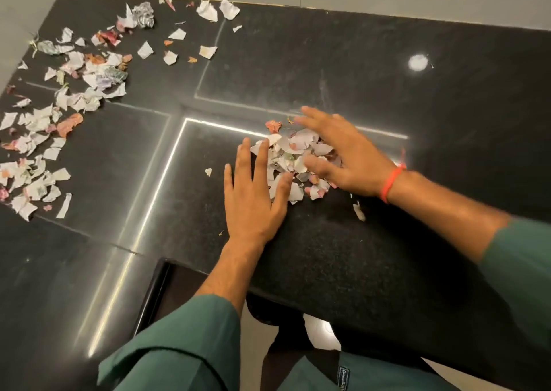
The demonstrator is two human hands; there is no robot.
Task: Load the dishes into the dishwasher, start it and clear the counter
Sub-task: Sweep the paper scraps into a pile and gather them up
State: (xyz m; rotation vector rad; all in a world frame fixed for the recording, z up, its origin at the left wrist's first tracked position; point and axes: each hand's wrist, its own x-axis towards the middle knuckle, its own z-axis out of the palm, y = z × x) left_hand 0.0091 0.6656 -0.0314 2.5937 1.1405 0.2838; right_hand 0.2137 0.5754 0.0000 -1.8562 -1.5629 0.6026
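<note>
The small pile of torn paper scraps (293, 164) lay on the black counter (387, 77) a little in from its near edge, and it sat right between your two hands. Your left hand (253, 190) was flat on the surface at the pile's left side, fingers straight and spread, with the thumb and forefinger touching the outermost scraps. Your right hand (343, 155) was over the pile's right side, fingers extended and slightly blurred, resting on or just above the top scraps; I could not tell which. Neither hand was clenched and neither gripped anything: both were released, palms down, bracketing the heap.

A single scrap (208, 171) lay apart, just left of your left hand, and another loose scrap (359, 211) lay near your right wrist, toward the near edge. A red thread band (392, 183) circled that wrist. Your green sleeves (179, 346) covered both forearms.

Well apart from the pile, a wide scatter of paper bits (68, 101) in white, pink and orange covered the counter's far-left corner and ran down along its left edge. A crumpled printed wad (144, 14) sat near the far edge among them. A round bright reflection (418, 62) showed toward the far-right part of the surface.
</note>
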